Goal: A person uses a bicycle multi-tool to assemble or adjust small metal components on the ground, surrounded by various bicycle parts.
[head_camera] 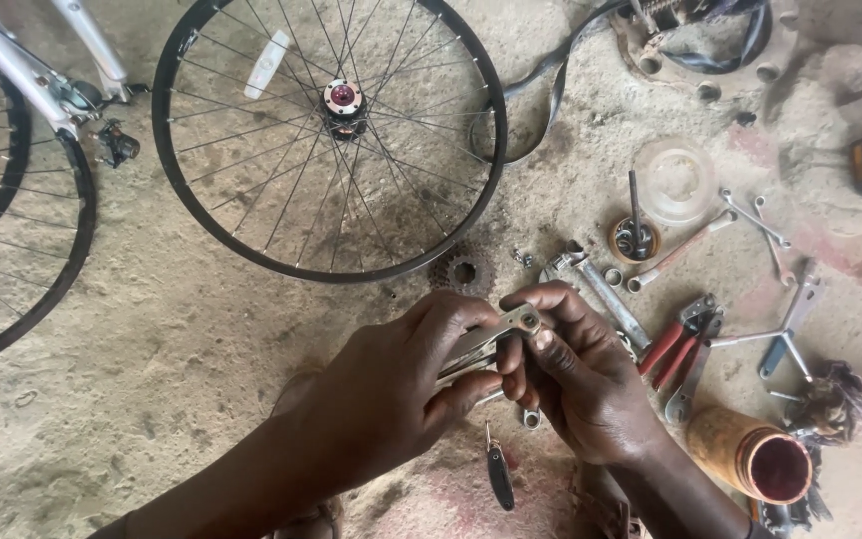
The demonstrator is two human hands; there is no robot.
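Spanners (486, 344), flat steel, pinched between both hands.
Left hand (391, 384) grips the stack; right hand (576, 374) pinches its 2 o'clock end; long axis 8–2 o'clock.

Black-rimmed spoked bicycle wheel (329, 140) with a reddish-pink hub; red-handled steel pliers (678, 344); silvery folding metal tool (486, 344); rusty orange cylindrical tin (750, 454) with a dark red inside; clear round plastic lid (674, 180); dusty grey-brown concrete floor (172, 339) with faded red patches
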